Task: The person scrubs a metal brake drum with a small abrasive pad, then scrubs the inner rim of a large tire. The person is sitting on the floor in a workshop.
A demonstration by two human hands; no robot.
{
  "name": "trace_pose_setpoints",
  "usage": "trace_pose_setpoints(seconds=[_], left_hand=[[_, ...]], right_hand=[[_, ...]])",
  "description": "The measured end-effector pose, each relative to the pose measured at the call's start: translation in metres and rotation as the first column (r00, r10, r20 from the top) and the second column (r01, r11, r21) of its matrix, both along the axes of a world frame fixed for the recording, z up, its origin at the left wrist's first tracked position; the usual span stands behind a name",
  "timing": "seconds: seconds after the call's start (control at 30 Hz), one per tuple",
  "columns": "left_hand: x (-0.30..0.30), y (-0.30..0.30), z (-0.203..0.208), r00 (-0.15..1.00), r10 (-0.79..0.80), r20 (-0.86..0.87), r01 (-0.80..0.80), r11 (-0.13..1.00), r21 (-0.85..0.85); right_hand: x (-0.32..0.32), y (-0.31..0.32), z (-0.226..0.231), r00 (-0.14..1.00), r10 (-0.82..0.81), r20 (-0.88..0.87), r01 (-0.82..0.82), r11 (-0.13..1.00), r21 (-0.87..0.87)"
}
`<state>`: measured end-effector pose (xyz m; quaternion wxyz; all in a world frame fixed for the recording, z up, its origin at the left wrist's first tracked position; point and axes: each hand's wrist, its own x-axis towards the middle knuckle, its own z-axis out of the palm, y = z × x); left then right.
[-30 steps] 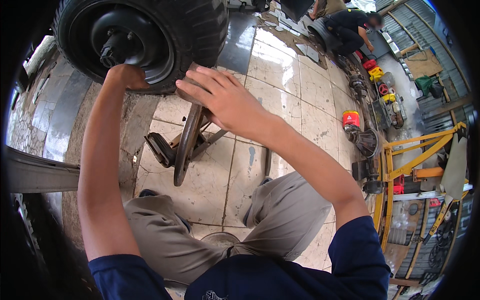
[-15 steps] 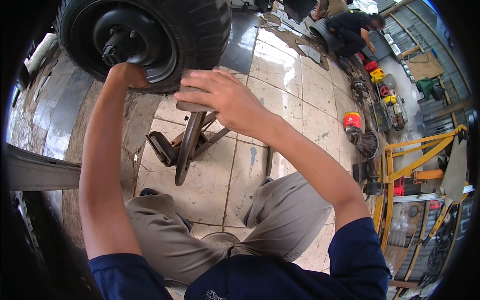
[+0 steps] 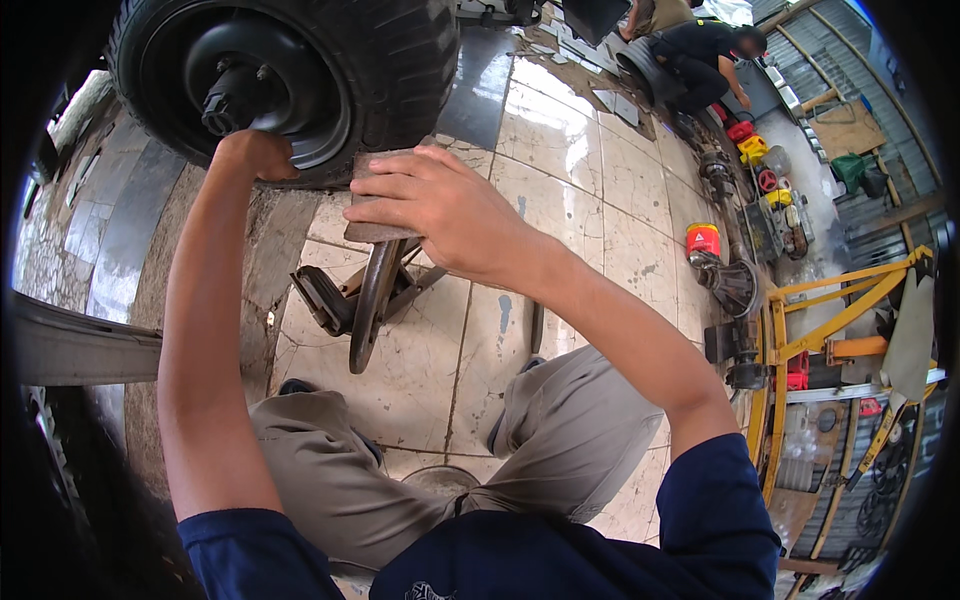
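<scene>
A black wheel with a chunky tyre stands at the upper left, its hub facing me. My left hand is at the lower part of its rim, fingers curled in; what they hold, if anything, is hidden. My right hand grips a flat brown block close beside the tyre's lower edge, fingers across its upper face. Below the block stands a dark metal stand with a curved bar and splayed legs; whether the block rests on it I cannot tell.
A grey metal beam juts in at the left. Along the right lie a red can, greasy axle parts and a yellow steel frame. At the upper right a person crouches over other work. Cracked tiles cover the floor.
The brown block has tilted, so more of its flat face shows, and my right hand has shifted slightly with it. My left hand has stayed nearly in place at the wheel.
</scene>
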<state>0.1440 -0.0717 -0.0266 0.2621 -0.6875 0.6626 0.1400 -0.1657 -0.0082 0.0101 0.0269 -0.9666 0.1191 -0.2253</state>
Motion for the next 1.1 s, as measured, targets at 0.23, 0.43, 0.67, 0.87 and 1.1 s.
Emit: trace_pose_setpoints(seconds=[0.23,0.43,0.67,0.87,1.1], left_hand=[[0.002,-0.003,-0.004,0.999,-0.042,0.015,0.041,0.999,0.030],[-0.002,-0.002,-0.002,0.999,-0.040,0.005,0.039,0.999,0.016],[-0.004,-0.001,0.003,0.999,-0.027,0.031,0.026,0.999,0.047],[0.001,-0.003,-0.003,0.999,-0.045,0.017,0.044,0.998,0.054],[-0.001,0.004,0.000,0.998,-0.041,-0.057,0.039,0.998,-0.041]], right_hand=[[0.002,0.007,-0.005,1.000,-0.001,0.013,0.001,1.000,0.020],[0.003,0.004,-0.010,0.995,-0.076,0.067,0.074,0.997,0.023],[0.002,0.002,-0.010,0.999,-0.036,0.038,0.036,0.999,-0.005],[-0.001,0.010,-0.008,1.000,0.000,0.018,0.001,0.999,-0.049],[-0.004,0.008,-0.005,1.000,-0.017,-0.023,0.017,1.000,-0.016]])
